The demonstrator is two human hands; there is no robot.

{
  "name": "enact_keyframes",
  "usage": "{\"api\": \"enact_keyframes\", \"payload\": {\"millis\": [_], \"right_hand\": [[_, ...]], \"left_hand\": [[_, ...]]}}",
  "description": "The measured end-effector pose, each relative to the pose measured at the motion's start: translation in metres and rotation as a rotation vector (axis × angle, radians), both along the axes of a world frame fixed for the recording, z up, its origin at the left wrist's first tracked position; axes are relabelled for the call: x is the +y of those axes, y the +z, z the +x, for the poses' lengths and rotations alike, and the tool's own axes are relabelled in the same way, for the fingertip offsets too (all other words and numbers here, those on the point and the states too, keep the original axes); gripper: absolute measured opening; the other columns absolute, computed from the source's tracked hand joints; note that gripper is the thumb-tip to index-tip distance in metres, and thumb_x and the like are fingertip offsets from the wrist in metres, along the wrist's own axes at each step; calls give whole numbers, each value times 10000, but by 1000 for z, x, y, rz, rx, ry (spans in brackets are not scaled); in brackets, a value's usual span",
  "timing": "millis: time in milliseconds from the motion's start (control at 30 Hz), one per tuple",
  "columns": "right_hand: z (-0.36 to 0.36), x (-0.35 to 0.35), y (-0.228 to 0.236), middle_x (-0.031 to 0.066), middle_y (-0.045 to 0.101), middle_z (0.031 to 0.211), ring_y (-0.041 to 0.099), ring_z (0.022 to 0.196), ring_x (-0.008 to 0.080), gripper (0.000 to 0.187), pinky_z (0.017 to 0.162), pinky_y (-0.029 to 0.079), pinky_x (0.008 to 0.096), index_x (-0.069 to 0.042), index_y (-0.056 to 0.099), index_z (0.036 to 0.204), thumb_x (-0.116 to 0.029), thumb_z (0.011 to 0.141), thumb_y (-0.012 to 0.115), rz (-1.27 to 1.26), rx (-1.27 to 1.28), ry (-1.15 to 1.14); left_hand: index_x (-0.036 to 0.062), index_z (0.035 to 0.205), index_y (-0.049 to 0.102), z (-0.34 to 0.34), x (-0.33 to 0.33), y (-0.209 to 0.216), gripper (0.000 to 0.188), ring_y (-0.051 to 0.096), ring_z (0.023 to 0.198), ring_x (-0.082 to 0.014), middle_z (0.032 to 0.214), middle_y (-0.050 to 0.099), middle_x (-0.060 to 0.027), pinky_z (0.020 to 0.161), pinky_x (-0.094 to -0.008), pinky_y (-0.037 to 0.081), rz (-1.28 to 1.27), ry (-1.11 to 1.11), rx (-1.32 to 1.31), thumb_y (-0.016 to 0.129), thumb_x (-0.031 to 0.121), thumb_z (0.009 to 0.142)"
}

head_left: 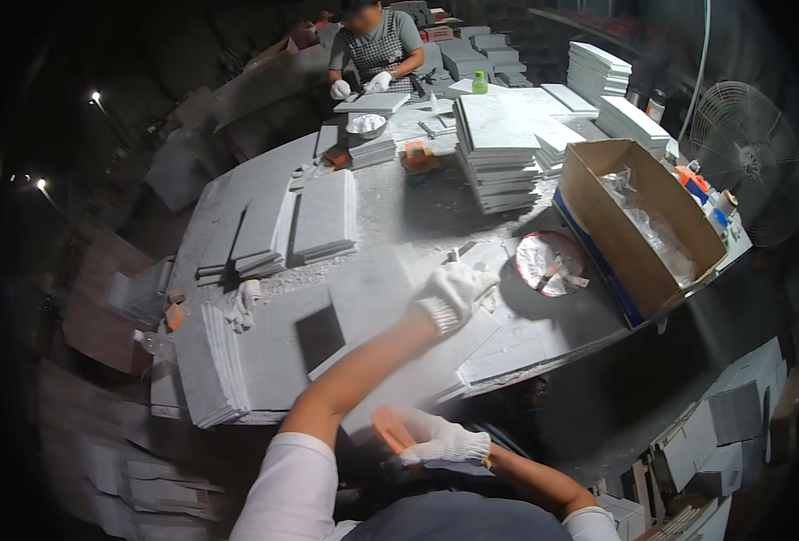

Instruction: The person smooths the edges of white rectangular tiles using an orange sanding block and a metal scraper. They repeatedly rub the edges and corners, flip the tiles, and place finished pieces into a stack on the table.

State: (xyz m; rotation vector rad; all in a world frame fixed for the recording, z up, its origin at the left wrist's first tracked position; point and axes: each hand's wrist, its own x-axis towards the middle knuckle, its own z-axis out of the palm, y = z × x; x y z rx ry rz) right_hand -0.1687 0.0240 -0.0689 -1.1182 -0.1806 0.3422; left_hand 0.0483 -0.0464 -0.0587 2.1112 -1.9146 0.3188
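Note:
Both my hands wear white work gloves. My left hand [454, 290] reaches forward over a pale grey stone tile [390, 307] lying on the workbench, fingers curled at its far right edge. Whether it grips anything I cannot tell. My right hand [444, 443] stays low near my body and is closed around an orange block [390, 429] with a flat rectangular shape. A small dark square tile [319, 336] lies on the slabs just left of my left forearm.
Tile stacks stand at the left [211, 365], centre left [325, 216] and centre back [504, 153]. A round foil-lined tray [549, 261] and an open cardboard box [638, 221] sit right. A fan [742, 162] stands far right. Another gloved person [374, 45] works at the far end.

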Motion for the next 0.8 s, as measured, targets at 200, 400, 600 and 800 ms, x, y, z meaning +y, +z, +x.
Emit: {"api": "enact_keyframes", "payload": {"millis": [200, 400, 600, 800], "right_hand": [[-31, -66, 2, 133, 468, 1531, 420, 1422, 230, 900, 1212, 304, 384, 35, 361, 1568, -395, 900, 786, -69, -42, 37], [-107, -113, -29, 156, 619, 1309, 654, 1166, 303, 865, 963, 560, 488, 6, 511, 1436, -675, 920, 651, 283, 247, -814], [-72, -156, -44, 152, 627, 1305, 660, 1135, 266, 781, 942, 560, 424, -5, 505, 1459, -629, 995, 577, -35, 250, -841], [-2, -200, -9, 95, 690, 1092, 664, 946, 139, 700, 858, 541, 317, -33, 454, 1547, -509, 1046, 571, -443, 195, -615]], "left_hand": [[148, 1072, 751, -4, 8, -5, 346, 707, 936, -363, 1015, 734, -148, 812, -471, 579, -90, 428, 54, 521, 401, 1018], [122, 992, 772, -5, -1, -2, 416, 722, 868, -329, 982, 733, -162, 703, -471, 577, 236, 472, -10, 531, 460, 978], [80, 927, 744, -23, -2, 4, 451, 707, 735, -307, 950, 721, -140, 536, -458, 567, 306, 406, 5, 531, 475, 964], [99, 888, 722, -13, -2, -16, 406, 694, 714, -303, 927, 711, -124, 562, -470, 569, 153, 514, 155, 551, 461, 959]]}}
